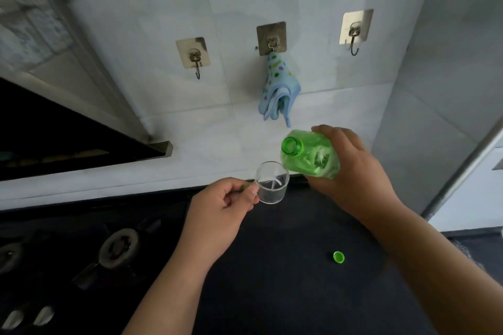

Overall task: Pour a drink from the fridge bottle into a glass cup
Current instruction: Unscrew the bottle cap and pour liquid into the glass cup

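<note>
My right hand (351,171) grips a green plastic bottle (310,156) round its body. The bottle is uncapped and tilted, its open mouth pointing left and towards me, just above and to the right of the cup's rim. My left hand (220,207) holds a clear glass cup (272,183) by its handle, lifted above the dark counter (285,294). A little liquid seems to lie in the cup's bottom; no stream shows from the bottle. The green cap (339,257) lies open side up on the counter, below my right forearm.
A gas hob (117,247) with burners and knobs fills the counter's left. A dark range hood (68,139) juts out at the left. Three wall hooks hang on the white tiles; the middle one carries a blue cloth (279,90). A grey fridge side (435,117) stands at the right.
</note>
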A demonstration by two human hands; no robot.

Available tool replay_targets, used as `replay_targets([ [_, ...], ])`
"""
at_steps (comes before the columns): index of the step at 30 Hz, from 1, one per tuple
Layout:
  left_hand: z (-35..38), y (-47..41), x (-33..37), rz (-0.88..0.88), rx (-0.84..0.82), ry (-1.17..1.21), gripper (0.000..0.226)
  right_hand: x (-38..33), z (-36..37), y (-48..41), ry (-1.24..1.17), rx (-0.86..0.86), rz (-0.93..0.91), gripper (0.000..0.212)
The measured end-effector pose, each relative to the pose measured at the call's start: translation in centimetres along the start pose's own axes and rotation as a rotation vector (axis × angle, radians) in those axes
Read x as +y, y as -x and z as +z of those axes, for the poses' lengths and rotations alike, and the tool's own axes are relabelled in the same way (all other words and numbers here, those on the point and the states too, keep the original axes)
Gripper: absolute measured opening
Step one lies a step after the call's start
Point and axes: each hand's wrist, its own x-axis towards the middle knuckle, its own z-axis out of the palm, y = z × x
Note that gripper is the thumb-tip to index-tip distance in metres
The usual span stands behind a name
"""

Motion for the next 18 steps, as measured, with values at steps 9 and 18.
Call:
replay_targets([
  [9, -1.6, 2.1, 2.3, 0.007, 0.034, 0.039, 0.011, -2.6, -1.0, -0.4, 0.164, 0.095, -0.169, 0.083],
  [18, -1.8, 3.1, 3.0, 0.007, 0.038, 0.068, 0.013, -3.9, -2.2, 0.0, 0.319, 0.167, -0.211, 0.084],
])
